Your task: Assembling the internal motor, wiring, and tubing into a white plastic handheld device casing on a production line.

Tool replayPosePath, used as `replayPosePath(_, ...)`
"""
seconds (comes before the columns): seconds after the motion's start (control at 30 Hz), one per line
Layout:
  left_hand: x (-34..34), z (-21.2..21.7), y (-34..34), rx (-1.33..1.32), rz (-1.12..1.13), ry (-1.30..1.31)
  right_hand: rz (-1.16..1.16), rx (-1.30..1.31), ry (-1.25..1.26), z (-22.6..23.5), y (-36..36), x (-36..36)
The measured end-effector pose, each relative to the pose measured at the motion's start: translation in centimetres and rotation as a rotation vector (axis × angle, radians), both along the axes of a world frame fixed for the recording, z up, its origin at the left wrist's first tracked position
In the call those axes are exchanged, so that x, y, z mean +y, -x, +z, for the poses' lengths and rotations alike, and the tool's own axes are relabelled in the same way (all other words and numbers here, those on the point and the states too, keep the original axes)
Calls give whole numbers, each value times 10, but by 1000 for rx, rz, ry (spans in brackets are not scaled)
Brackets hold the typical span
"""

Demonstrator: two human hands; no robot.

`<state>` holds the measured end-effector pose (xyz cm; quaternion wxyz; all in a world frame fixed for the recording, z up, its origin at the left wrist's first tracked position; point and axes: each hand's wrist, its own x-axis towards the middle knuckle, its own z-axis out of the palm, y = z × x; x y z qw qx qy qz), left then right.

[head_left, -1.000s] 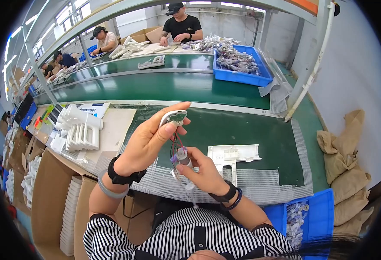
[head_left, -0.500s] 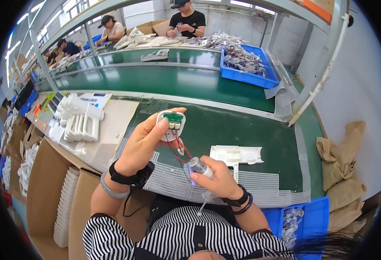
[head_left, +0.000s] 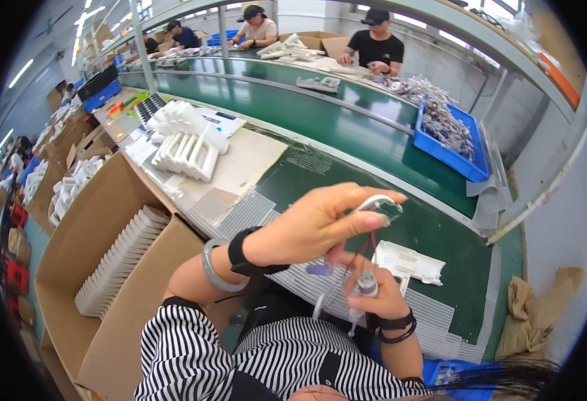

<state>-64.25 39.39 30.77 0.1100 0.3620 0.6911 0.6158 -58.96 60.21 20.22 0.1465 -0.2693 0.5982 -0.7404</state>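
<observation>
Between the thumb and fingers of my left hand (head_left: 317,224) is a rounded white cover with a green circuit board (head_left: 389,210), now tilted so that it shows partly edge-on. Red wires (head_left: 372,242) hang from it toward my right hand (head_left: 388,302). That hand grips a small silver cylindrical motor (head_left: 367,284), end face up. A purple piece (head_left: 318,269) and white dangling parts (head_left: 319,306) hang beside it; how they join is unclear. Just beyond my right hand, a white plastic housing half (head_left: 410,262) lies on the green bench.
At my left stands an open cardboard box (head_left: 123,321) holding a row of stacked white parts (head_left: 127,257). White handle-shaped housings (head_left: 190,144) are piled on the bench. Across the conveyor (head_left: 293,113), a blue bin (head_left: 457,144) holds many small parts. Co-workers sit at the far side.
My view has swung left, so the scene shifts rightward. The cover with the board has turned from facing me to a steep tilt. My hands have come closer together, still holding the cover and motor.
</observation>
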Motion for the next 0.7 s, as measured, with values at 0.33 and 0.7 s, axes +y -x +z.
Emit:
replayPosePath(0.33, 23, -19, -22, -305, -353, 166, -120, 339, -551, 32, -62, 98)
replayPosePath(0.7, 149, -140, -50, -936, -662, 73, -597, 113, -1418, 64, -137, 170)
